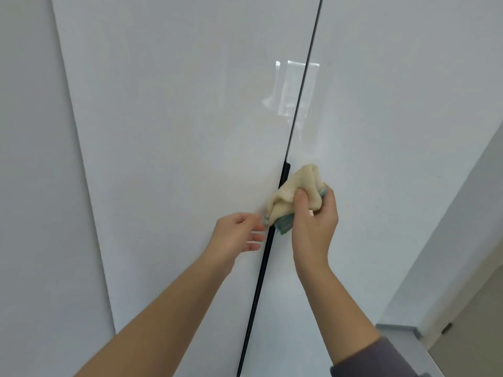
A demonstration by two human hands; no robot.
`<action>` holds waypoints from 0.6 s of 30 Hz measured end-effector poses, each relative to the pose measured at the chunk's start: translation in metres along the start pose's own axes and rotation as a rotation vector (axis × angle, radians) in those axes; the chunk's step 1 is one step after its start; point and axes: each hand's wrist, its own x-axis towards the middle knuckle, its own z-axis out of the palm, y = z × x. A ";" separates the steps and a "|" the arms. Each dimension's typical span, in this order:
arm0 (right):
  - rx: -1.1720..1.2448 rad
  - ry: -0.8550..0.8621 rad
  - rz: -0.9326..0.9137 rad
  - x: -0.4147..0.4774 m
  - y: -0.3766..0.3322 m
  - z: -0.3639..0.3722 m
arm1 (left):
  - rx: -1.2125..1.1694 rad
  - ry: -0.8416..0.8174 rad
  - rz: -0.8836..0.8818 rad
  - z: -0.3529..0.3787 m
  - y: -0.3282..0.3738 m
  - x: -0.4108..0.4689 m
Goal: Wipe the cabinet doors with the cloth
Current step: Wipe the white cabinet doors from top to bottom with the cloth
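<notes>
the right hand (313, 227) curls thumb and fingers round a bunched cream cloth (294, 189) with a teal edge, holding it against the dark seam (304, 77) where the two glossy white cabinet doors (177, 131) meet, just over a black handle strip (284, 172). the left hand (236, 232) reaches loose fingertips to the cloth's lower corner; whether it pinches it i cannot tell.

The one head view looks forward and slightly down at the cabinet doors (174, 126). It is near; the doors fill almost the whole frame.
</notes>
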 end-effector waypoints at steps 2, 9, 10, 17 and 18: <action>-0.149 -0.033 -0.248 0.019 -0.008 0.004 | 0.049 0.105 0.111 0.005 0.016 0.009; -0.766 -0.072 -0.621 0.052 0.028 0.024 | 0.099 0.213 0.339 0.006 0.033 0.021; -0.773 -0.061 -0.625 0.053 0.030 0.026 | 0.101 0.224 0.352 0.006 0.033 0.024; -0.853 -0.117 -0.606 0.053 0.042 0.026 | 0.007 0.251 0.537 0.005 0.051 0.046; -0.848 -0.145 -0.618 0.052 0.044 0.024 | 0.044 0.230 0.562 0.005 0.055 0.051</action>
